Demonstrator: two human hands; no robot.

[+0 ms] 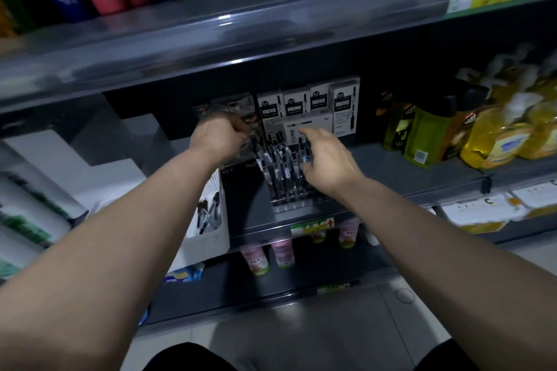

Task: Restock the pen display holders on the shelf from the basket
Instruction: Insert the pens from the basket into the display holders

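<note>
A clear tiered pen display holder (289,200) stands on the dark middle shelf (422,184), filled with several black-capped pens (275,159). My left hand (218,137) is curled at the holder's back left corner, gripping what looks like pens; what sits in its fingers is blurred. Spread and relaxed, my right hand (327,156) rests against the pens on the holder's right side. A white perforated basket (215,220) stands at the shelf's left, under my left forearm, with a few pens (208,214) inside.
White pen refill boxes (307,105) stand behind the holder. Green and yellow bottles (470,129) fill the shelf's right part. White packs lie at the left. An upper shelf edge (241,36) overhangs. Pink cups (281,251) stand on the lower shelf.
</note>
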